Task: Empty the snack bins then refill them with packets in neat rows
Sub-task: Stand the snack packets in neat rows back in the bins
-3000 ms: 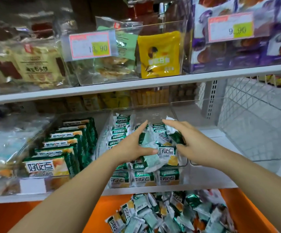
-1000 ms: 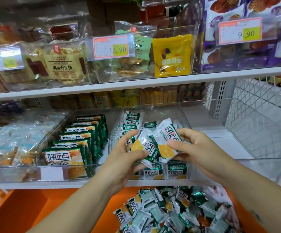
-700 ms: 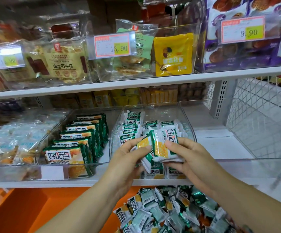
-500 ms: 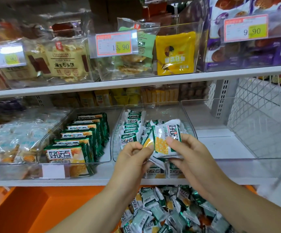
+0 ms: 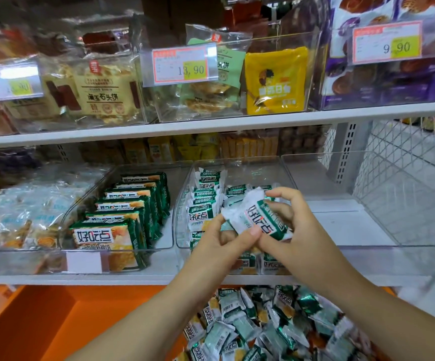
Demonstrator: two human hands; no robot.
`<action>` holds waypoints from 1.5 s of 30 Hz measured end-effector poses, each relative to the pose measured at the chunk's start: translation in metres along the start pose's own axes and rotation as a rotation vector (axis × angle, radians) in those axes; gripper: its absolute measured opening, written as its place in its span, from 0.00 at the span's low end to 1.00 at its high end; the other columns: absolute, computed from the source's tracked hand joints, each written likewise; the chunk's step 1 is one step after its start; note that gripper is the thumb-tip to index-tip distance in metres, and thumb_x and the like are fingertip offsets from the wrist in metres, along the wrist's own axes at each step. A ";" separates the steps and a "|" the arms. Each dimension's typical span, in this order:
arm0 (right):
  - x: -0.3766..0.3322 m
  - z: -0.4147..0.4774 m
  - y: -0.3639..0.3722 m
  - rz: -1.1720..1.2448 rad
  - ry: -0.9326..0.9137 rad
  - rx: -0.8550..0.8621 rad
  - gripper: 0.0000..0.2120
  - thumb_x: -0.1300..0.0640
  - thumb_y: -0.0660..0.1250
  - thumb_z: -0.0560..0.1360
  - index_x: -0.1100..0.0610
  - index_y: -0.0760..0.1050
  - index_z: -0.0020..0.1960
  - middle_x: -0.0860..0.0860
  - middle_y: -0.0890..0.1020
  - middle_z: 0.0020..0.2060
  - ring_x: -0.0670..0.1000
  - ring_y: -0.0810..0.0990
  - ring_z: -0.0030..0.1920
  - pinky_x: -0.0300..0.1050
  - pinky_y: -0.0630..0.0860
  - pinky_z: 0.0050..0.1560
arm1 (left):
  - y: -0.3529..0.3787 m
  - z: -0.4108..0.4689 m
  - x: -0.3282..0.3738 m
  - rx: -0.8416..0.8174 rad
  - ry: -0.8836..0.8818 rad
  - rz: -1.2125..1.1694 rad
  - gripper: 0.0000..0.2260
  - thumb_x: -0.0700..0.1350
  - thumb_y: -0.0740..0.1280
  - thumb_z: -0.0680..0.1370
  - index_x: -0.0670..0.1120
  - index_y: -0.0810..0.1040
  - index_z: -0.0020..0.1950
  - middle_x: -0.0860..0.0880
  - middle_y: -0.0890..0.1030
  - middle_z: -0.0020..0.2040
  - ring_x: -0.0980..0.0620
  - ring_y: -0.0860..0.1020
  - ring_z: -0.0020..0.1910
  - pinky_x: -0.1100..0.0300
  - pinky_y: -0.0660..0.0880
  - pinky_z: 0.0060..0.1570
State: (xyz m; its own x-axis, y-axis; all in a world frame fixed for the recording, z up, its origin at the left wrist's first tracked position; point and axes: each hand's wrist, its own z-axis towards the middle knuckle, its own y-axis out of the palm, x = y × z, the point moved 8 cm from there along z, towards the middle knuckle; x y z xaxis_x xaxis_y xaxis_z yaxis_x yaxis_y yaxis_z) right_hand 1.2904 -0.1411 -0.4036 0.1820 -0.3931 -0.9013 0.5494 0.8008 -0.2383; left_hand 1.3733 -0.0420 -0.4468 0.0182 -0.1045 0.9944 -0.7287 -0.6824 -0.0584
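Observation:
A small green-and-white snack packet (image 5: pixel 256 218) is held tilted just above the front of the clear middle bin (image 5: pixel 182 204). My left hand (image 5: pixel 220 244) pinches its lower left edge and my right hand (image 5: pixel 293 230) grips its right side with curled fingers. Inside the bin, a neat row of the same packets (image 5: pixel 204 194) runs along the left wall, with more packets behind and under my hands. A loose heap of packets (image 5: pixel 263 327) lies on the orange surface below the shelf.
Left of the middle bin, a clear bin (image 5: pixel 81 212) holds larger green packs (image 5: pixel 122 220) in a row. A clear bin (image 5: pixel 367 199) stands to the right. The upper shelf (image 5: pixel 211 126) carries bagged snacks and price tags. A wire mesh panel (image 5: pixel 406 157) closes the right side.
The packet has turned from upright with its yellow face showing to tilted with its white-and-green face showing. Both hands stay on it at the bin's front.

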 end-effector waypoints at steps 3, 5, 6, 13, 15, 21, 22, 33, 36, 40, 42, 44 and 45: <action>-0.002 0.002 0.000 -0.054 -0.005 -0.038 0.26 0.57 0.74 0.68 0.39 0.65 0.57 0.37 0.78 0.54 0.38 0.80 0.50 0.37 0.79 0.44 | 0.001 0.000 0.001 -0.055 0.011 -0.082 0.31 0.57 0.74 0.64 0.46 0.71 0.63 0.43 0.77 0.48 0.52 0.81 0.45 0.59 0.79 0.48; 0.000 0.006 -0.001 -0.093 0.015 -0.100 0.28 0.53 0.75 0.66 0.37 0.65 0.58 0.37 0.79 0.55 0.38 0.80 0.52 0.40 0.80 0.48 | -0.001 0.001 0.004 -0.071 0.028 -0.143 0.24 0.53 0.72 0.65 0.47 0.73 0.58 0.47 0.81 0.47 0.53 0.80 0.44 0.61 0.79 0.46; 0.003 0.009 0.000 -0.097 0.043 -0.141 0.29 0.50 0.76 0.64 0.36 0.65 0.59 0.38 0.79 0.56 0.39 0.80 0.53 0.42 0.79 0.50 | -0.003 0.001 0.004 -0.073 0.038 -0.153 0.23 0.52 0.71 0.66 0.47 0.73 0.58 0.50 0.83 0.46 0.54 0.81 0.44 0.61 0.79 0.46; 0.010 0.029 0.014 -0.239 0.094 -0.220 0.27 0.51 0.77 0.65 0.37 0.69 0.58 0.43 0.78 0.58 0.43 0.77 0.60 0.49 0.73 0.64 | -0.041 -0.002 0.022 -0.014 0.157 0.224 0.24 0.58 0.70 0.67 0.54 0.73 0.61 0.55 0.83 0.48 0.61 0.81 0.44 0.66 0.77 0.46; 0.011 0.047 0.020 -0.226 0.092 -0.161 0.27 0.56 0.76 0.67 0.43 0.70 0.61 0.42 0.79 0.58 0.43 0.76 0.61 0.48 0.70 0.67 | -0.076 0.006 0.029 0.113 0.207 0.370 0.23 0.61 0.68 0.67 0.57 0.73 0.59 0.54 0.79 0.52 0.61 0.80 0.44 0.68 0.76 0.46; 0.058 0.086 0.079 -0.199 0.245 -0.237 0.33 0.57 0.75 0.69 0.52 0.64 0.70 0.53 0.68 0.71 0.51 0.66 0.71 0.42 0.62 0.69 | -0.148 0.025 0.011 0.300 0.167 0.717 0.18 0.52 0.67 0.78 0.55 0.72 0.67 0.52 0.76 0.60 0.56 0.75 0.43 0.60 0.75 0.47; 0.065 0.087 0.088 -0.214 0.268 -0.262 0.33 0.57 0.75 0.70 0.52 0.63 0.70 0.53 0.66 0.72 0.51 0.65 0.72 0.41 0.62 0.67 | -0.147 0.026 0.005 0.273 0.149 0.766 0.18 0.51 0.66 0.78 0.56 0.71 0.68 0.52 0.75 0.61 0.58 0.73 0.40 0.66 0.73 0.42; 0.059 0.102 0.115 -0.944 0.021 -0.558 0.33 0.51 0.72 0.72 0.49 0.63 0.73 0.50 0.68 0.65 0.49 0.69 0.60 0.36 0.63 0.52 | -0.129 0.034 -0.007 0.142 0.169 0.770 0.19 0.48 0.64 0.80 0.55 0.67 0.71 0.50 0.68 0.67 0.54 0.78 0.49 0.57 0.73 0.57; 0.055 0.102 0.129 -0.980 -0.026 -0.534 0.35 0.54 0.73 0.71 0.47 0.62 0.74 0.50 0.66 0.58 0.47 0.68 0.50 0.40 0.64 0.47 | -0.127 0.036 -0.008 0.153 0.156 0.794 0.17 0.47 0.64 0.80 0.55 0.70 0.69 0.49 0.67 0.67 0.53 0.78 0.50 0.55 0.74 0.57; 0.050 0.094 0.121 -0.905 -0.129 -0.419 0.23 0.55 0.72 0.72 0.44 0.70 0.65 0.45 0.68 0.57 0.46 0.69 0.54 0.43 0.69 0.55 | -0.119 0.035 -0.010 0.120 0.166 0.940 0.15 0.49 0.60 0.82 0.59 0.71 0.68 0.52 0.56 0.74 0.52 0.75 0.58 0.58 0.72 0.56; 0.054 0.090 0.121 -0.900 -0.137 -0.418 0.17 0.54 0.72 0.73 0.44 0.74 0.60 0.44 0.69 0.55 0.46 0.69 0.57 0.44 0.69 0.60 | -0.118 0.036 -0.015 0.106 0.158 1.049 0.14 0.50 0.58 0.82 0.59 0.72 0.67 0.54 0.52 0.76 0.50 0.75 0.60 0.56 0.72 0.52; 0.059 0.089 0.124 -0.895 -0.119 -0.421 0.17 0.53 0.72 0.73 0.45 0.76 0.60 0.45 0.70 0.54 0.46 0.68 0.57 0.42 0.69 0.58 | -0.119 0.038 -0.020 0.090 0.128 1.107 0.14 0.50 0.56 0.83 0.59 0.73 0.67 0.55 0.52 0.76 0.49 0.74 0.62 0.55 0.73 0.51; 0.059 0.089 0.125 -0.894 -0.117 -0.423 0.17 0.53 0.72 0.72 0.45 0.76 0.60 0.45 0.70 0.54 0.45 0.68 0.56 0.41 0.68 0.56 | -0.120 0.039 -0.022 0.087 0.115 1.119 0.14 0.51 0.56 0.83 0.60 0.72 0.67 0.55 0.53 0.76 0.50 0.73 0.62 0.54 0.73 0.51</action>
State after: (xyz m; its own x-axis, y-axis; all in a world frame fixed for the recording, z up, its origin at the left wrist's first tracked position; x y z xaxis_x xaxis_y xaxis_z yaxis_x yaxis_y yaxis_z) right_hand 1.4424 -0.1038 -0.4542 -0.0652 -0.9543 -0.2918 0.1920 0.2750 -0.9421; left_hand 1.4868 0.0137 -0.4656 -0.6819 -0.6245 0.3808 -0.2453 -0.2952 -0.9234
